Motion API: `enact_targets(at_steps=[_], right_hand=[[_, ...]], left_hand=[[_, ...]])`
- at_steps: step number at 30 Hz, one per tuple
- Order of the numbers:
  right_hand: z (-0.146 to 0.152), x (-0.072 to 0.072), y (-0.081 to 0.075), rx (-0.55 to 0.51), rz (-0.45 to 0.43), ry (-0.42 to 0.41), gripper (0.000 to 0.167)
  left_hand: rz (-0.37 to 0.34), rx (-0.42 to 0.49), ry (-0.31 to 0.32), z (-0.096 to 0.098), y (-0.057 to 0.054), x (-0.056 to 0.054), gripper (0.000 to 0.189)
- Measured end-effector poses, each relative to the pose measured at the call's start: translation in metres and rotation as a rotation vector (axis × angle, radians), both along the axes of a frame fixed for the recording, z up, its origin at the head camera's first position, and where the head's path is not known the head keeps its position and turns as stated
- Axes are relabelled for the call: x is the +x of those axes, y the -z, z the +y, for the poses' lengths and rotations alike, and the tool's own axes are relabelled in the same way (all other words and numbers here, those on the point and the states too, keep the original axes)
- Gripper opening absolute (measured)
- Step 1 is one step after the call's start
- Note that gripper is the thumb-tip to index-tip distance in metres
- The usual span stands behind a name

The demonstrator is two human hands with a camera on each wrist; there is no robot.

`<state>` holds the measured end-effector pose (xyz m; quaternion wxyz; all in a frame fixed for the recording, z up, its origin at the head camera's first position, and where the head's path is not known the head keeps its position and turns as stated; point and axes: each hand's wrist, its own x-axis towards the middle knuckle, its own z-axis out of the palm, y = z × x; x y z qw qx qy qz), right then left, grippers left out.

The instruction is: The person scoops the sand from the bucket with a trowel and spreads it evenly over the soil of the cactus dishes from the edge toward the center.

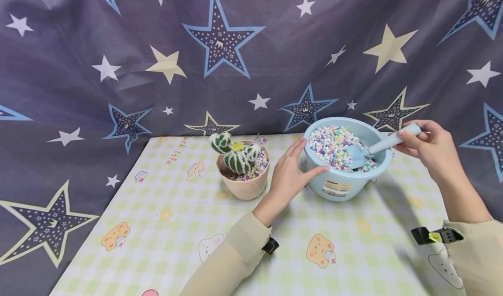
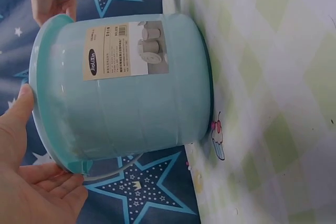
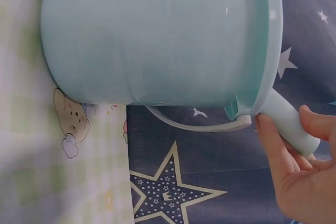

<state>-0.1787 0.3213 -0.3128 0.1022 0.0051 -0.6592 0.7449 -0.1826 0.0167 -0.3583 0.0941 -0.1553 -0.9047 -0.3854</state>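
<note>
Bucket: the light blue bucket (image 1: 355, 189) stands upright on the tablecloth (image 1: 275, 248), right of centre in the frame, presumably there so both hands reach it easily.
Beads: small many-coloured beads (image 1: 330, 143) lie inside, below the rim; the high wall probably helps stop them spilling.
Left hand: the left hand (image 1: 288, 169) is spread wide, thumb over the near edge and bent fingers against the left side of the rim; it grips the bucket, I'd judge, to steady it while the other hand works.
Right hand: at the right of the frame, the right hand (image 1: 436, 145) is partly closed, thumb and fingers pinching the end of the scoop's handle; that hold likely leaves the wrist free to tilt it.
Scoop: the blue scoop (image 1: 389, 144) slants down to the left across the rim, its blade among the beads.
Carrying handle: in the right wrist view the bucket's thin handle (image 3: 194, 127) hangs down outside, out of the scoop's way.
Potted cactus: left of the bucket, near the middle of the frame, a striped cactus (image 1: 239, 160) sits in a pink pot (image 1: 247, 189) with coloured beads around it, apart from both hands, though close enough to reach.
Curtain: a starry curtain (image 1: 283, 64) fills the background.
</note>
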Motion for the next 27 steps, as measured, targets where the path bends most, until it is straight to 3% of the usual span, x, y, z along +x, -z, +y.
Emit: enact_targets(at_steps=[7, 14, 21, 27], right_hand=[[-0.005, 0.016, 0.003, 0.02, 0.02, 0.019, 0.02], [-0.009, 0.029, 0.004, 0.127, 0.068, 0.132, 0.017], [-0.008, 0.034, 0.009, -0.064, 0.148, 0.108, 0.018], [-0.013, 0.037, 0.018, -0.161, 0.182, 0.074, 0.022]], left_hand=[[0.008, -0.03, -0.009, -0.001, 0.001, 0.001, 0.092], [0.007, -0.065, 0.002, 0.003, 0.002, 0.0, 0.092], [0.017, -0.075, 0.0, 0.002, 0.002, 0.0, 0.093], [0.025, -0.069, -0.001, 0.0, 0.003, 0.001, 0.093]])
